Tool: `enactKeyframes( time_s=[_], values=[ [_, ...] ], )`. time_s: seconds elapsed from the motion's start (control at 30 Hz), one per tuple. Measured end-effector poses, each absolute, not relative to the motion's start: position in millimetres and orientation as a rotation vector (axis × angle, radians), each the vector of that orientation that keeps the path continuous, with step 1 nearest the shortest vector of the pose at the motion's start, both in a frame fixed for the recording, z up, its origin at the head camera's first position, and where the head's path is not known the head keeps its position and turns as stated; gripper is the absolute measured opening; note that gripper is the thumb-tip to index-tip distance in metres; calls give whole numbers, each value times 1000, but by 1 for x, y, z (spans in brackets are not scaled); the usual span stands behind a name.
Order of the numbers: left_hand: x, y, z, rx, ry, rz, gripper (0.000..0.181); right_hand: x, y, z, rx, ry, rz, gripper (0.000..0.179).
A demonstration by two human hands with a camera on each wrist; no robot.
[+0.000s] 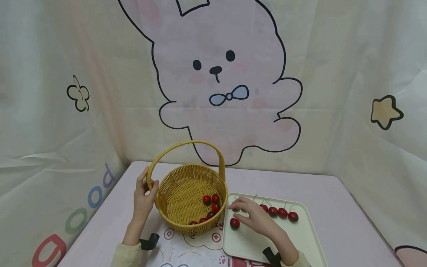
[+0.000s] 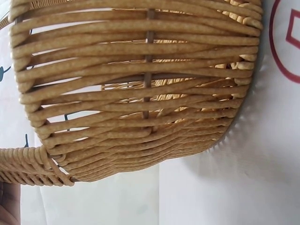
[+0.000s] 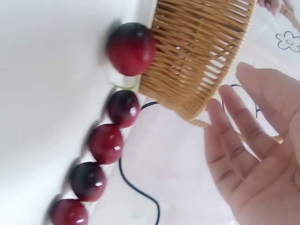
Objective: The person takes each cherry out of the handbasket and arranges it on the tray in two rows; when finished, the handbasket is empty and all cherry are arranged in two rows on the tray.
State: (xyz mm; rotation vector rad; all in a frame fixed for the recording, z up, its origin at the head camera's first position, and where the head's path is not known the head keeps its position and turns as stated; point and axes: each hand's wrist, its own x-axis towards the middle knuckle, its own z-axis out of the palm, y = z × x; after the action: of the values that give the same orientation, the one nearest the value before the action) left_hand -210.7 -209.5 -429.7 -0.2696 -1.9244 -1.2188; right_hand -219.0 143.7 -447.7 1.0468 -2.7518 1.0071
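A yellow woven basket stands on the table, its arched handle raised. My left hand grips the lower left end of that handle; only a sliver of the hand shows in the left wrist view. Several dark red cherries lie in the basket's right side. My right hand hovers over a cream tray, its fingers relaxed and apart with nothing between them, as the right wrist view confirms. Near its fingertips is a single cherry. A row of stemmed cherries lines the tray's far side, partly hidden by the hand.
The tray stands right of the basket, close to its wall. Under both, the pale table carries a printed mat. A fabric backdrop with a cartoon animal rises behind the table, and more fabric hangs at both sides.
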Motion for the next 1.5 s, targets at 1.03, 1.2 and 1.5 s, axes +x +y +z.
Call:
enactKeyframes(
  time_s=[1.03,1.2,1.5],
  values=[
    [-214,-211,-433,-278,-1922,-1216,56,-251,38,-441,1599,-2867,887,30],
    [-214,-211,-434,-283,-1930,-1219,56,-258,30,-446,1659,-2917,944,35],
    [-213,-210,-431,-264,-1938,-1210,56,-266,17,-449,1816,-2940,801,35]
  ],
)
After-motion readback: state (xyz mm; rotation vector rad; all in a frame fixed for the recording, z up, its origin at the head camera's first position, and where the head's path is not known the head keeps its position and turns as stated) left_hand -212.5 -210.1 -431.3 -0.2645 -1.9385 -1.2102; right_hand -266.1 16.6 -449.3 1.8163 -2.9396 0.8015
